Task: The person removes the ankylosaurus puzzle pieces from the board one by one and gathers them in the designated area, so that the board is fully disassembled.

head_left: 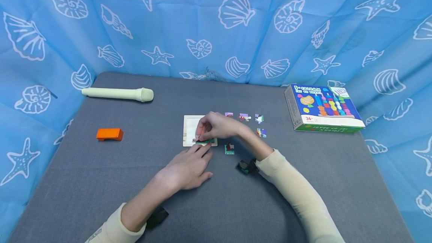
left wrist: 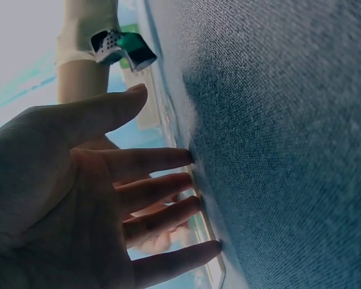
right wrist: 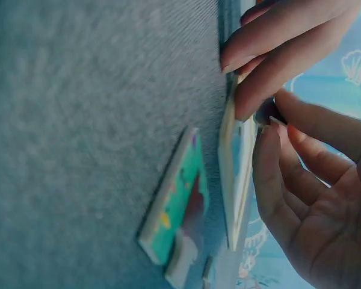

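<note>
A shallow wooden puzzle tray (head_left: 185, 125) lies flat on the table, with a green puzzle piece (head_left: 207, 141) along its near side. My right hand (head_left: 221, 126) is over the tray, and its thumb and fingertips pinch a small dark puzzle piece (right wrist: 268, 112), mostly covered by the fingers. With fingers spread and nearly straight, my left hand (head_left: 190, 168) rests its fingertips at the tray's near edge. Just right of the tray lies a loose green and dark red puzzle piece (head_left: 229, 149), which also shows large in the right wrist view.
Several more puzzle pieces (head_left: 244, 117) lie beyond and right of my right forearm. A boxed bead set (head_left: 324, 108) stands at the back right. Far left are a pale microphone-shaped object (head_left: 116, 93) and an orange block (head_left: 109, 134). A shell-patterned blue curtain (head_left: 216, 29) borders the grey table.
</note>
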`<state>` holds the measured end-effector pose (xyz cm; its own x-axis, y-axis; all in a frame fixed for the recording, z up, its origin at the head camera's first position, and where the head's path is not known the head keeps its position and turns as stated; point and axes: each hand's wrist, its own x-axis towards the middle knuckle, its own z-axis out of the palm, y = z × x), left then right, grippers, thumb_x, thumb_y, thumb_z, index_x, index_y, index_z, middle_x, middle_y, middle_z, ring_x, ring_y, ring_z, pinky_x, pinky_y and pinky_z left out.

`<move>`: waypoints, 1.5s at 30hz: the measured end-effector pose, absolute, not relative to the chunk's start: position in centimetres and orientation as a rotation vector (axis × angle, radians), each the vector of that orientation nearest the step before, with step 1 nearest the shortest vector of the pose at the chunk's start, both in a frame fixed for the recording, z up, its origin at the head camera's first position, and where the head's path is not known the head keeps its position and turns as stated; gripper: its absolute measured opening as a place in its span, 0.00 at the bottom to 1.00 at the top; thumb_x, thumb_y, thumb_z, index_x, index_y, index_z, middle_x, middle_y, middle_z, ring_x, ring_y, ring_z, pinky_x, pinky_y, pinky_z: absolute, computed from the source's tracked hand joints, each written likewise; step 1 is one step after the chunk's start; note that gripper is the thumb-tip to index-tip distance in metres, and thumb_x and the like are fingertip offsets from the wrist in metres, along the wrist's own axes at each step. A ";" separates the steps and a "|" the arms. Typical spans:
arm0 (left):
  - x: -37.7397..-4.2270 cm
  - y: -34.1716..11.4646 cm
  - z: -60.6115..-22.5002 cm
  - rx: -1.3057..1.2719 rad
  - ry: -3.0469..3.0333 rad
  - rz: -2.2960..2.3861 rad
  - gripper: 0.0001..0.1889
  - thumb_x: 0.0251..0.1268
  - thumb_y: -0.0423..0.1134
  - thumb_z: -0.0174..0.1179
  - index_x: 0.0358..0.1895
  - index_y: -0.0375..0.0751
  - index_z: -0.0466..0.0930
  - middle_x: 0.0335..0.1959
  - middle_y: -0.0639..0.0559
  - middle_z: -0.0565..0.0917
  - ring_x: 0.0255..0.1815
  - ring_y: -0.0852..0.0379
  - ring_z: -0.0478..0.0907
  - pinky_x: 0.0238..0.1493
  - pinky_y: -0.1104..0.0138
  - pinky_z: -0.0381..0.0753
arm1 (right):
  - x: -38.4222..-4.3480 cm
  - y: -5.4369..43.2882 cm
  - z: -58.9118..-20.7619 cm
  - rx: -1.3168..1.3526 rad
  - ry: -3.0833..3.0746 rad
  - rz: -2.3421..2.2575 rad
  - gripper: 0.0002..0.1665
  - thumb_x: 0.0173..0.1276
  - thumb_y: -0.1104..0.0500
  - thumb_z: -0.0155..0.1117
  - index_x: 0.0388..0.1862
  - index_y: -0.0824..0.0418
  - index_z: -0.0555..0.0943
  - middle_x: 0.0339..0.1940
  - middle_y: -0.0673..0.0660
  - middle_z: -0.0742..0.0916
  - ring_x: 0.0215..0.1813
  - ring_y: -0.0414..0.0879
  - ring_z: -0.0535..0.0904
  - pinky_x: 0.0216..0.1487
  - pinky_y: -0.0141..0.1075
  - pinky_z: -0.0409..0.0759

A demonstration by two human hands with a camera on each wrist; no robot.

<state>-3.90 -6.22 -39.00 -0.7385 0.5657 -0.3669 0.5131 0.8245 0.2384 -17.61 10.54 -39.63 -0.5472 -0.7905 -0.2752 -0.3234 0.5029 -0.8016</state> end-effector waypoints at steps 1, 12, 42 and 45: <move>-3.9 -6.2 -39.0 0.807 2.581 0.172 0.36 0.82 0.59 0.59 0.83 0.42 0.69 0.90 0.48 0.61 0.88 0.47 0.61 0.86 0.51 0.68 | -17.5 10.8 -39.4 -0.909 2.108 -0.965 0.04 0.75 0.65 0.71 0.45 0.64 0.89 0.37 0.55 0.92 0.37 0.39 0.85 0.42 0.30 0.85; -4.1 -6.1 -39.0 0.766 2.579 0.213 0.35 0.82 0.59 0.61 0.82 0.43 0.70 0.89 0.48 0.62 0.87 0.47 0.63 0.84 0.51 0.71 | -16.0 15.6 -37.2 -0.854 2.155 -1.125 0.05 0.76 0.66 0.70 0.48 0.64 0.89 0.40 0.58 0.92 0.42 0.44 0.89 0.48 0.38 0.90; -3.8 -6.3 -39.0 0.754 2.572 0.246 0.36 0.82 0.58 0.60 0.83 0.43 0.69 0.90 0.49 0.61 0.87 0.47 0.63 0.83 0.50 0.73 | -14.2 24.6 -39.6 -0.796 2.167 -0.923 0.03 0.75 0.68 0.70 0.43 0.65 0.88 0.35 0.58 0.90 0.35 0.41 0.83 0.38 0.29 0.83; -3.8 -6.3 -39.0 0.756 2.575 0.247 0.36 0.82 0.58 0.60 0.83 0.43 0.69 0.90 0.49 0.61 0.87 0.47 0.63 0.83 0.51 0.72 | -14.1 24.7 -39.6 -0.791 2.172 -0.917 0.02 0.74 0.68 0.71 0.43 0.65 0.89 0.34 0.58 0.90 0.35 0.40 0.82 0.37 0.29 0.83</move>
